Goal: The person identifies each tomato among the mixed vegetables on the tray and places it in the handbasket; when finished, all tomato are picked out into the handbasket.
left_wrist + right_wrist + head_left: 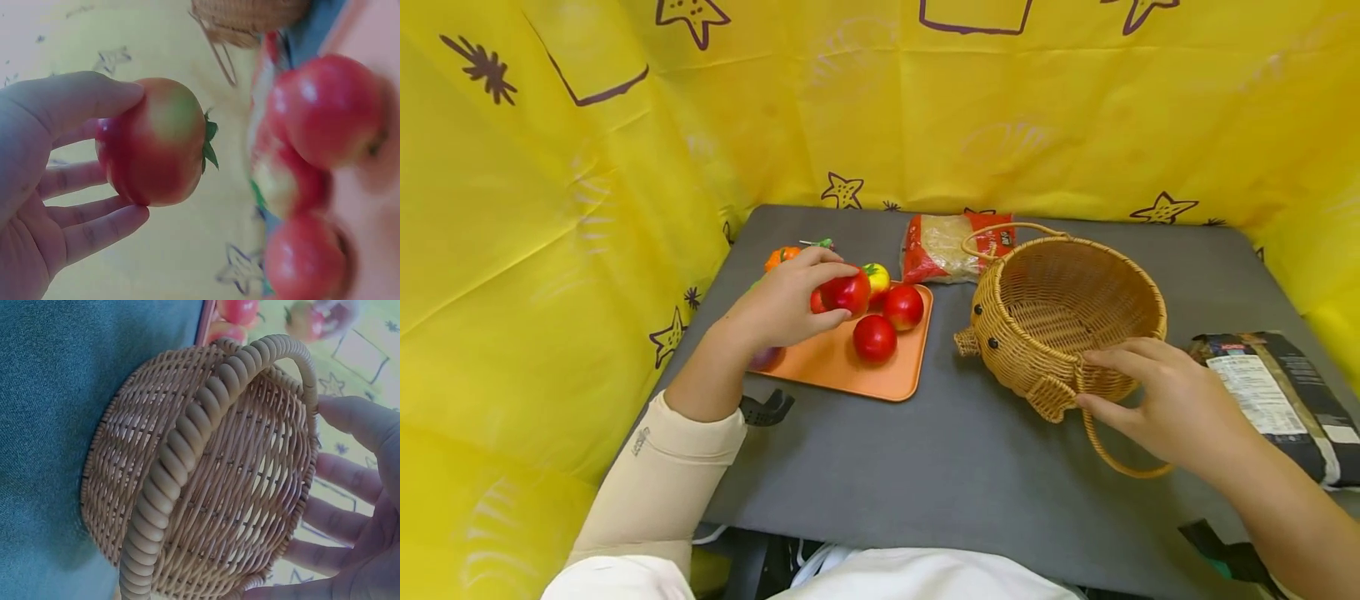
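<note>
My left hand (786, 304) holds a red tomato (156, 144) over the orange tray (831, 371), thumb on one side and fingers on the other. A pale yellow-green patch and green leafy top show on the tomato in the left wrist view. Below it, red round fruits (875, 339) and a yellow-and-red one (877, 277) sit on the tray. My right hand (1172, 400) grips the near rim of a wicker basket (206, 481) shaped like a pig, with thumb outside and fingers over the rim. The basket is tilted, its opening toward me, and nothing shows inside.
Behind the tray lies a red-and-clear bag (951, 246) of pale dry food. A dark printed package (1273, 392) lies right of the basket. An orange pumpkin-like item (781, 257) shows beyond my left hand. Yellow cloth (865, 108) encloses the grey table (925, 475).
</note>
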`<control>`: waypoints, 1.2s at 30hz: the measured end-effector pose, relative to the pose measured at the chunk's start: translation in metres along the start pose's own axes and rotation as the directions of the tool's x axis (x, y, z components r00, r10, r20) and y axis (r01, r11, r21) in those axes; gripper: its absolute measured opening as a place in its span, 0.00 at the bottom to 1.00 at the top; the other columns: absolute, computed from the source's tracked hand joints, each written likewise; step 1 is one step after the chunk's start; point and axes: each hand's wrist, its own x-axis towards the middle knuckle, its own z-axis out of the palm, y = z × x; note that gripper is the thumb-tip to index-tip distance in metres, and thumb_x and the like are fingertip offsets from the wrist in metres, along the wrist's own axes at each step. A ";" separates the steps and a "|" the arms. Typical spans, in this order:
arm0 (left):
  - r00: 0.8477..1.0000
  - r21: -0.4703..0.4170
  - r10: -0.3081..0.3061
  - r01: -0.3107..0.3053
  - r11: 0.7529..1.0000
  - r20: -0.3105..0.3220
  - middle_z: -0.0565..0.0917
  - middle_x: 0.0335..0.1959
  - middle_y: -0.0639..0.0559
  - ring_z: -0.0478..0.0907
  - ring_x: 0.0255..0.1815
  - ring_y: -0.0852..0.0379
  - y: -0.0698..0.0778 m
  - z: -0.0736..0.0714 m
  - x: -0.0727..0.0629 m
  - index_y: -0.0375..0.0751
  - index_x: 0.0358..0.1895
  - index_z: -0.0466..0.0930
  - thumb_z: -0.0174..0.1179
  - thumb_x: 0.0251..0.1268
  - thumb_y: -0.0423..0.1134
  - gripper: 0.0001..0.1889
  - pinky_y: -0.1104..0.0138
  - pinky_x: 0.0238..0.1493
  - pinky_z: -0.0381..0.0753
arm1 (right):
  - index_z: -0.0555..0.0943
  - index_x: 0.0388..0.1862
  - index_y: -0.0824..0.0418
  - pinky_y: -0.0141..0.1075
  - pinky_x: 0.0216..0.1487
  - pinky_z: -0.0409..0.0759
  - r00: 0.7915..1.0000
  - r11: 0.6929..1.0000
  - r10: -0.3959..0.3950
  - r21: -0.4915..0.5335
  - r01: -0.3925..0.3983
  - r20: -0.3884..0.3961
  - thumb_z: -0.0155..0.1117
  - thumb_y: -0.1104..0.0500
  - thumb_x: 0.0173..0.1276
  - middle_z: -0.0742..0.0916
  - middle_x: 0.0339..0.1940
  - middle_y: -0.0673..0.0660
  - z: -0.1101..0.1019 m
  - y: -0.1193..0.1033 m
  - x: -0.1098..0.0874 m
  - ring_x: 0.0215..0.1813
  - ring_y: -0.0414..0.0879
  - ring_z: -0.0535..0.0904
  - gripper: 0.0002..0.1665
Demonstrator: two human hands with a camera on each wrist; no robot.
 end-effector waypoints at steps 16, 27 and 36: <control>0.969 0.000 0.241 -0.242 0.970 0.044 0.74 0.65 0.50 0.74 0.61 0.51 0.078 -0.003 0.077 0.52 0.69 0.77 0.67 0.66 0.49 0.28 0.59 0.61 0.79 | 0.90 0.48 0.55 0.57 0.35 0.84 1.000 1.000 0.006 0.019 -0.006 -0.008 0.86 0.55 0.42 0.88 0.42 0.57 0.004 -0.007 -0.004 0.42 0.57 0.85 0.29; 0.927 0.006 0.313 -0.321 0.947 0.207 0.71 0.68 0.52 0.74 0.63 0.55 0.131 0.028 0.127 0.57 0.72 0.73 0.62 0.70 0.51 0.28 0.65 0.62 0.77 | 0.90 0.47 0.57 0.56 0.38 0.84 0.999 1.000 -0.012 0.020 0.013 -0.044 0.86 0.55 0.41 0.88 0.40 0.58 0.006 -0.008 -0.007 0.42 0.57 0.84 0.29; 0.898 0.085 0.311 -0.352 0.932 0.310 0.72 0.66 0.54 0.73 0.62 0.58 0.150 0.051 0.157 0.58 0.73 0.71 0.61 0.71 0.52 0.29 0.68 0.61 0.76 | 0.91 0.47 0.58 0.54 0.33 0.84 0.996 0.999 -0.049 0.017 0.051 -0.078 0.86 0.52 0.46 0.88 0.41 0.59 0.009 -0.001 0.003 0.43 0.57 0.84 0.27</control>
